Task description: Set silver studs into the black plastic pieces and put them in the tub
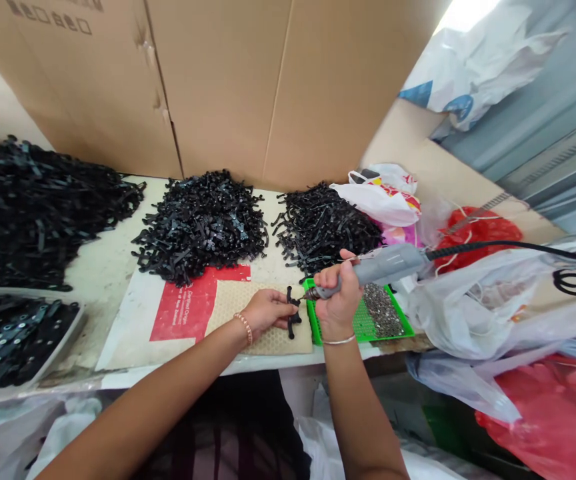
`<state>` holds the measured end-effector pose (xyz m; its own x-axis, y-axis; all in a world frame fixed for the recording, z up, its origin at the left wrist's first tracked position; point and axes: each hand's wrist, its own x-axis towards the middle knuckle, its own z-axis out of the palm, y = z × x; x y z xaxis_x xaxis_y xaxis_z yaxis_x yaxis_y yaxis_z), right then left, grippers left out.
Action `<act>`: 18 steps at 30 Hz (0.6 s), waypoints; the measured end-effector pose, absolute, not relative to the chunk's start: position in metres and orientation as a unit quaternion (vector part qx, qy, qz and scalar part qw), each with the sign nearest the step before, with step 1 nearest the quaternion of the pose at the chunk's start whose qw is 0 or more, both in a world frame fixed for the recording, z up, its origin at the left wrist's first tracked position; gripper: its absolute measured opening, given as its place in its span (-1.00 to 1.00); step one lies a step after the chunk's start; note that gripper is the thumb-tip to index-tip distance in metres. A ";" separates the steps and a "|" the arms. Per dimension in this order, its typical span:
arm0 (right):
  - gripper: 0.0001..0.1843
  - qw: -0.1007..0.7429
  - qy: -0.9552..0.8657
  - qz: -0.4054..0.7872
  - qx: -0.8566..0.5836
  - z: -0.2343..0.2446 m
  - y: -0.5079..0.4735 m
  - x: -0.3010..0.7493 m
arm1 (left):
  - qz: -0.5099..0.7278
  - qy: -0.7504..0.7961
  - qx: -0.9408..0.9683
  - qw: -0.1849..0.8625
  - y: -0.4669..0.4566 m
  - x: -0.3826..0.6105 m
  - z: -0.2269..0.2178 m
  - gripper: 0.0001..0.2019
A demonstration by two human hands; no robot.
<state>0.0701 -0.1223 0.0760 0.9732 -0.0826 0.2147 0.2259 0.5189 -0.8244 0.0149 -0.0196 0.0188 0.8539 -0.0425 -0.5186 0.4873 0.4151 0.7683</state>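
My left hand [267,312] pinches a small black plastic part [291,325] over a beige textured mat [228,300]. Wrapped in my right hand [341,293] is a grey electric screwdriver [385,265], lying nearly level with its bit pointing left. The bit's tip meets the black part near my left fingertips; whether a screw sits there is too small to tell. Under my right hand lies a green tray [403,333], with many small metal screws [382,312] heaped on its right side.
Piles of black parts lie at the left [28,207], centre [203,227] and right [325,223]. A white bin [81,313] holds more at front left. Behind stands a large cardboard sheet [228,87]. Plastic bags [473,313] crowd the right, where the screwdriver's black cord [508,245] runs.
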 end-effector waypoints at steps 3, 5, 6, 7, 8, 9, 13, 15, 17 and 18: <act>-0.64 0.865 -0.075 -0.083 -0.489 0.070 -0.117 0.072 | -0.161 0.223 0.515 0.812 -0.020 0.016 0.018 -0.77; -0.63 0.862 -0.076 -0.081 -0.495 0.068 -0.117 0.072 | -0.161 0.226 0.514 0.812 -0.020 0.016 0.018 -0.78; -0.63 0.860 -0.076 -0.082 -0.497 0.067 -0.118 0.071 | -0.160 0.225 0.514 0.812 -0.020 0.016 0.018 -0.79; -0.63 0.859 -0.076 -0.083 -0.499 0.067 -0.118 0.071 | -0.161 0.224 0.515 0.812 -0.020 0.016 0.018 -0.79; -0.63 0.858 -0.075 -0.083 -0.501 0.066 -0.118 0.071 | -0.160 0.223 0.515 0.812 -0.020 0.016 0.018 -0.80; -0.63 0.857 -0.074 -0.085 -0.503 0.066 -0.118 0.070 | -0.161 0.222 0.514 0.813 -0.020 0.016 0.018 -0.80; -0.61 0.852 -0.070 -0.092 -0.510 0.065 -0.117 0.071 | -0.162 0.218 0.510 0.816 -0.020 0.015 0.017 -0.82; -0.62 0.851 -0.072 -0.093 -0.512 0.064 -0.117 0.071 | -0.160 0.218 0.509 0.817 -0.020 0.015 0.017 -0.81; -0.63 0.847 -0.077 -0.092 -0.518 0.063 -0.116 0.072 | -0.159 0.218 0.507 0.819 -0.020 0.015 0.017 -0.78; -0.63 0.846 -0.079 -0.092 -0.520 0.063 -0.116 0.072 | -0.158 0.217 0.507 0.819 -0.020 0.015 0.017 -0.77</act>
<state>0.0717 -0.1159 0.0629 0.9706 -0.0733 0.2292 0.2376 0.4424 -0.8648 0.0150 -0.0204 0.0167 0.8561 -0.0391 -0.5153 0.4787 0.4357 0.7623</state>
